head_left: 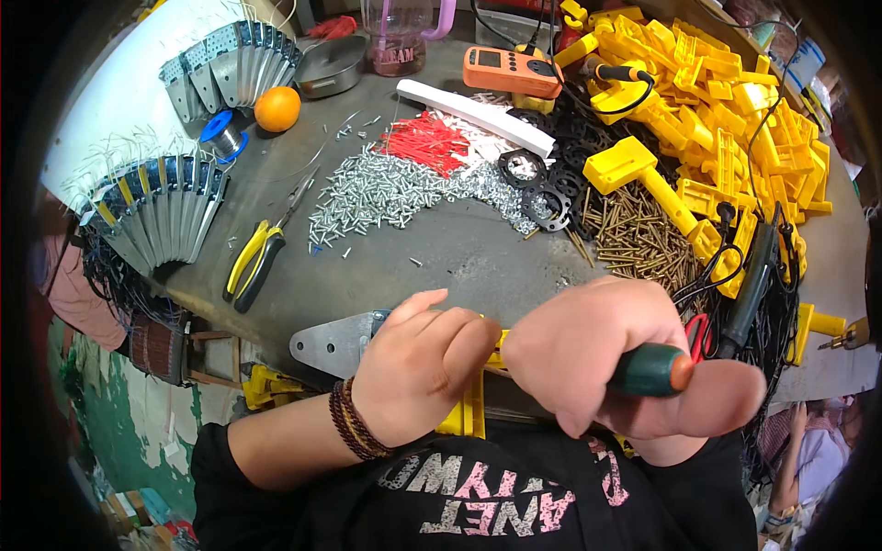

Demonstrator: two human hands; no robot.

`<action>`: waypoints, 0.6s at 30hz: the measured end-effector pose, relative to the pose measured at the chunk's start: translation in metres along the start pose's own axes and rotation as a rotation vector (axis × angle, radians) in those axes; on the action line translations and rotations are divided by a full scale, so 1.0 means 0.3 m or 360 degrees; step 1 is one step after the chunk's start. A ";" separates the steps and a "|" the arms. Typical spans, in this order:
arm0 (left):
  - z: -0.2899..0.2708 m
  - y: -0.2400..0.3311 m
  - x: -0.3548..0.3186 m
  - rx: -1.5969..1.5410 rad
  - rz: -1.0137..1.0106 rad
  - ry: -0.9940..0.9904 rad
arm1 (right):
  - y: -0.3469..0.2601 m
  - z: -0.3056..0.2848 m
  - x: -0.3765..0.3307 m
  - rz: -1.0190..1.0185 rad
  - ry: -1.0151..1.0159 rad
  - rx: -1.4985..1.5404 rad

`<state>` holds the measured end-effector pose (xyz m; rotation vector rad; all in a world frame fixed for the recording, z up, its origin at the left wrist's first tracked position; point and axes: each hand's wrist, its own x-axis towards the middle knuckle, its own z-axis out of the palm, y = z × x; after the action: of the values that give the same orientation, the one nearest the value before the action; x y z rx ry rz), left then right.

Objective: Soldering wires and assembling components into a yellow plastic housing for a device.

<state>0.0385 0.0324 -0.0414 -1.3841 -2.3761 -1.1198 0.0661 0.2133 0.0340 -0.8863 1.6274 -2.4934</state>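
Note:
My right hand [606,354] is closed around a green-handled screwdriver [654,369] with an orange cap; its shaft is hidden behind the fingers. Beside it, my left hand [418,363], with dark bead bracelets at the wrist, presses down on a yellow plastic part [467,415] at the table's near edge. A grey metal bracket plate [331,342] pokes out to the left from under that hand. Both hands meet over the yellow part, close to my chest.
The grey worktable [459,253] holds a heap of silver screws [386,191], brass screws [634,234], red and white wall plugs [427,142], black rings [542,197], yellow-handled pliers [253,262], an orange [277,108], an orange meter [513,70], and a big pile of yellow plastic parts [717,101].

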 end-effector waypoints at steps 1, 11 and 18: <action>-0.002 0.005 0.000 -0.0001 -0.0003 -0.0001 | -0.021 0.003 0.010 0.0202 -0.0027 -0.0122; -0.021 0.019 -0.003 0.0183 -0.0326 0.0044 | 0.114 -0.012 0.013 0.0293 -0.0041 -0.0211; -0.049 0.003 -0.022 -0.0335 -0.0356 0.0076 | 0.102 -0.023 0.033 0.0337 -0.0220 -0.0092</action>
<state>0.0399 0.0181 -0.0338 -1.1532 -2.4854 -1.4807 0.0462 0.2022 0.0103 -0.8234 1.6599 -2.2060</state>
